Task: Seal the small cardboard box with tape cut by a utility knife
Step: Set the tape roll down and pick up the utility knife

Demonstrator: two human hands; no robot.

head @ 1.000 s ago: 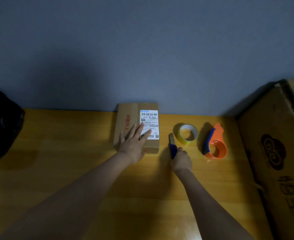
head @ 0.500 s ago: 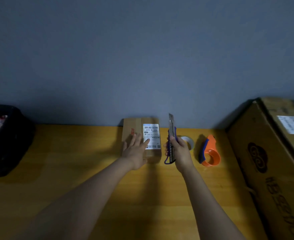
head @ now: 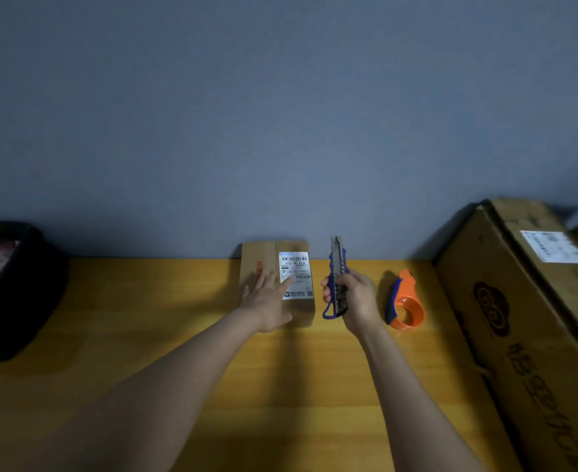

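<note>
A small cardboard box (head: 262,258) with a white shipping label lies on the wooden table (head: 144,318) against the wall. My left hand (head: 267,304) rests flat on its top, fingers spread. To the right of the box, my right hand (head: 355,300) grips a blue utility knife (head: 337,267), held upright above the table with its blade pointing up. An orange tape dispenser (head: 406,303) lies on the table to the right of that hand. The tape roll is hidden behind my right hand.
A large cardboard box (head: 532,318) stands along the table's right side. A dark bag or bin (head: 11,291) sits at the left edge. A blue-grey wall closes the back of the table.
My right hand took the knife off the table and raised it upright. The left hand stayed on the small box. The head view tilted upward, so the table sits lower in frame.
</note>
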